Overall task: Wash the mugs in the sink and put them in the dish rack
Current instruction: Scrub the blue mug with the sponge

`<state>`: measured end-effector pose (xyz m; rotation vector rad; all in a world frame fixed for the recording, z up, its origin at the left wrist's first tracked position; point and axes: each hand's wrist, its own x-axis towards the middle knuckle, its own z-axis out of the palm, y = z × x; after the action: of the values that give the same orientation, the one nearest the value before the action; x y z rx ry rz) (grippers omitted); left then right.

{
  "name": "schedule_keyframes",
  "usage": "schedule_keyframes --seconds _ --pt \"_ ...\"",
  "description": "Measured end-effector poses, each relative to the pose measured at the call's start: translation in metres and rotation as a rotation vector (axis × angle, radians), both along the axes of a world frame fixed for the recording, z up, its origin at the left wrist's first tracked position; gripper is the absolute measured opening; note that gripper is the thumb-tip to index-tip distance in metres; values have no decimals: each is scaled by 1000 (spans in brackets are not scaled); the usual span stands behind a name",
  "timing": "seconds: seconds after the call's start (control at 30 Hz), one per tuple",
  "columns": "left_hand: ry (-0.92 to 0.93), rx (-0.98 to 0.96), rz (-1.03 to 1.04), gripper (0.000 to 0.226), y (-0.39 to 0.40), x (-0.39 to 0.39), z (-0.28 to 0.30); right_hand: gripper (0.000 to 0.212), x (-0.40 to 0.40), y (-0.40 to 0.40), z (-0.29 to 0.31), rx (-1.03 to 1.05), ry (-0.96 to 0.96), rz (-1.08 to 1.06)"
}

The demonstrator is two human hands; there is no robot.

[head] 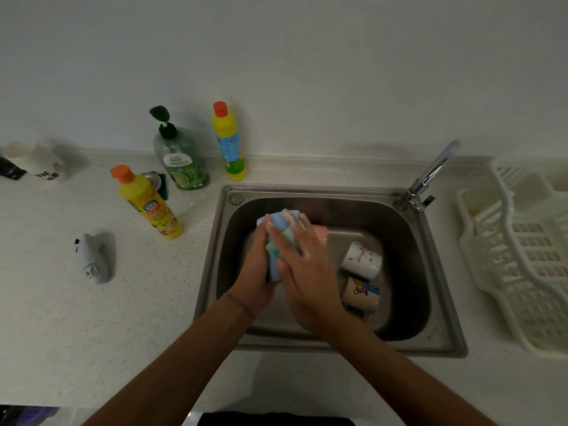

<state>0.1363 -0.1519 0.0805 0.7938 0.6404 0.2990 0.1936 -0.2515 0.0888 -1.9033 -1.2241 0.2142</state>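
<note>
I see a blue mug held above the sink. Two printed mugs, the flowered mug and the cartoon mug, lie sideways inside. The white dish rack stands right.

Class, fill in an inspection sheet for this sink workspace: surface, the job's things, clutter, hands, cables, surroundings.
Surface: pale speckled counter around a steel sink.
Job's things: blue mug held over the basin; pink mug partly hidden behind it; flowered mug and cartoon mug lying in the sink; white dish rack on the right, no mugs seen in it.
Clutter: two yellow bottles, green pump bottle, small white object.
Hands: left hand grips the blue mug; right hand rubs it, soapy.
Cables: nothing seen.
Surroundings: plain wall; faucet, no water seen running.
</note>
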Motion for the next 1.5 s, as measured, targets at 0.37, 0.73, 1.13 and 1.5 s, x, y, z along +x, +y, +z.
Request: schedule_keyframes --seconds 0.37,0.73,1.13,1.5 --pt "43 31 -6 74 -2 -1 1 55 -5 -2 -4 2 -98 -1" --pt "87 73 -20 73 6 4 6 60 3 5 -6 -52 55 -64" --pt "32 -171 -88 62 8 -3 3 38 34 7 25 16 648 -131" --pt "120 -15 -57 60 6 0 -3 54 4 -3 -3 -51 147 -27"
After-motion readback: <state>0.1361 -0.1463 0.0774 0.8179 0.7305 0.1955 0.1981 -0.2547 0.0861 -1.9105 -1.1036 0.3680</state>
